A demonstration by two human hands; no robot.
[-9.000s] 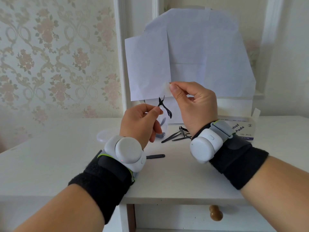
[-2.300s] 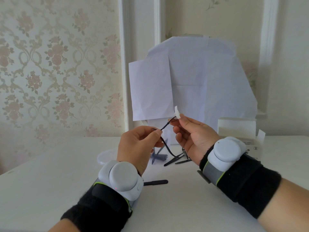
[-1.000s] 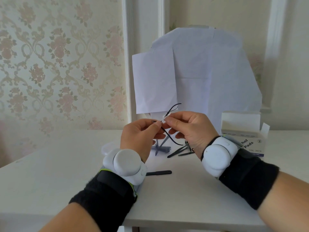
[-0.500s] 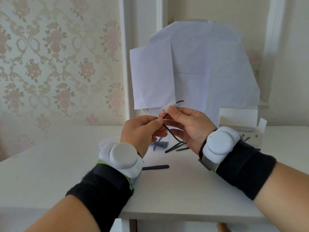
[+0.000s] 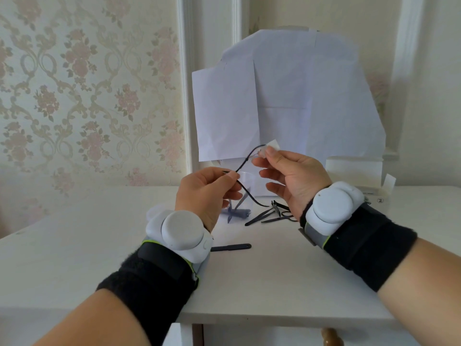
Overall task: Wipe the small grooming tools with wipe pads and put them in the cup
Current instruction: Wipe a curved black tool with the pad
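The left hand [image 5: 207, 191] pinches one end of a thin black grooming tool [image 5: 243, 164], held in the air above the counter [image 5: 262, 278]. The right hand [image 5: 294, 178] pinches a small white wipe pad [image 5: 270, 147] around the tool's upper end (its tip is hidden). Behind the hands, more black tools [image 5: 272, 214] lie on the counter, and a flat black file [image 5: 230, 247] lies nearer. The pad box [image 5: 359, 176] stands at the right.

Floral wallpaper [image 5: 74, 96] behind a white table [image 5: 74, 245].
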